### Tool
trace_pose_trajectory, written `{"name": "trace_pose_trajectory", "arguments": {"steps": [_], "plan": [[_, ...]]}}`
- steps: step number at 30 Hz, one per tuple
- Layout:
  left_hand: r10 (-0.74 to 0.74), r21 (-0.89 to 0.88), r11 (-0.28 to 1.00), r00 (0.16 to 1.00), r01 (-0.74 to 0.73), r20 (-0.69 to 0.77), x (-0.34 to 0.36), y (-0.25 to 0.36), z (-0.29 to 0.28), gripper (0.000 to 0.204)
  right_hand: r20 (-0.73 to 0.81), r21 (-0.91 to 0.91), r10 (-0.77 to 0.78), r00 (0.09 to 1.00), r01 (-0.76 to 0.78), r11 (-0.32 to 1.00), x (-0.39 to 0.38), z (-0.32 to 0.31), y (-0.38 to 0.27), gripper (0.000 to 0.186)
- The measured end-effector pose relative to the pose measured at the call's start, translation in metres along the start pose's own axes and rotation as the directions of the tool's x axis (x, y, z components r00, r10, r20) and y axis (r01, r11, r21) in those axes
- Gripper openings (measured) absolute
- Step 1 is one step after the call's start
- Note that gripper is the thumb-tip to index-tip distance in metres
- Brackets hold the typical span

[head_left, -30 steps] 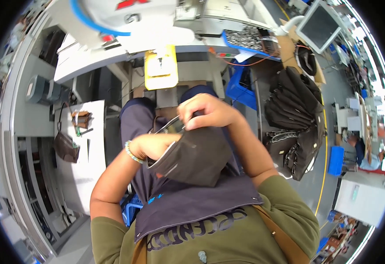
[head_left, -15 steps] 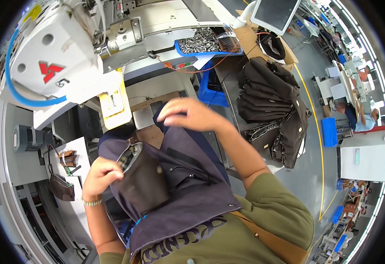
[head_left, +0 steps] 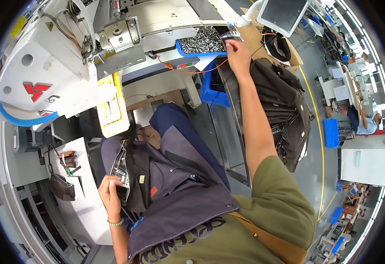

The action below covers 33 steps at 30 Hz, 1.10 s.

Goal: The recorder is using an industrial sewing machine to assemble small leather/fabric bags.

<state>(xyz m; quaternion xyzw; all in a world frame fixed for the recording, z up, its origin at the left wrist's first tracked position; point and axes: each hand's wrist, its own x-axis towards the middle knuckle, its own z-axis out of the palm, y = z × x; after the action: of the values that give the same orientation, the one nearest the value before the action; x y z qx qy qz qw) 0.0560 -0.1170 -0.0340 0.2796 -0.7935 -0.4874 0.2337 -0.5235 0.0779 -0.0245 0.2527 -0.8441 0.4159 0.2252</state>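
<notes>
The fingers of the left hand [head_left: 111, 193] are closed on the edge of a dark grey and navy fabric garment [head_left: 166, 176] draped across the lap. The right hand [head_left: 238, 52], which was on the garment a moment ago, has stretched far forward, its fingers pinched over a blue tray of small metal parts [head_left: 203, 42] beside the white industrial sewing machine [head_left: 60, 57], suggesting a piece is being fetched

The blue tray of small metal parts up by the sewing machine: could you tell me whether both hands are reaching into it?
No, only the right hand reaches the blue tray of small metal parts; the left hand grips the dark garment on the lap.
</notes>
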Motion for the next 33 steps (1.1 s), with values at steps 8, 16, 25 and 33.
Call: {"name": "trace_pose_trajectory", "arguments": {"steps": [8,16,25,33], "plan": [[0.22,0.252,0.951,0.964,-0.178,-0.15,-0.053,-0.031,-0.004,0.052,0.107,-0.574,-0.305,0.946,0.309,0.758,0.058,0.06,0.008,0.02],[0.351,0.163,0.931,0.923,-0.326,-0.16,0.008,0.014,-0.03,0.065,-0.017,-0.495,-0.21,0.978,0.174,0.851,0.057,0.077,0.014,0.018],[0.289,-0.116,0.957,0.881,-0.265,0.376,0.069,0.077,0.023,0.039,0.131,-0.356,-0.622,0.772,0.622,0.697,0.05,0.061,0.016,0.021],[0.299,-0.027,0.953,0.924,-0.301,0.24,0.068,0.052,0.032,0.027,0.252,-0.173,-0.729,0.636,0.771,0.613,0.056,0.05,0.006,0.025]]}}
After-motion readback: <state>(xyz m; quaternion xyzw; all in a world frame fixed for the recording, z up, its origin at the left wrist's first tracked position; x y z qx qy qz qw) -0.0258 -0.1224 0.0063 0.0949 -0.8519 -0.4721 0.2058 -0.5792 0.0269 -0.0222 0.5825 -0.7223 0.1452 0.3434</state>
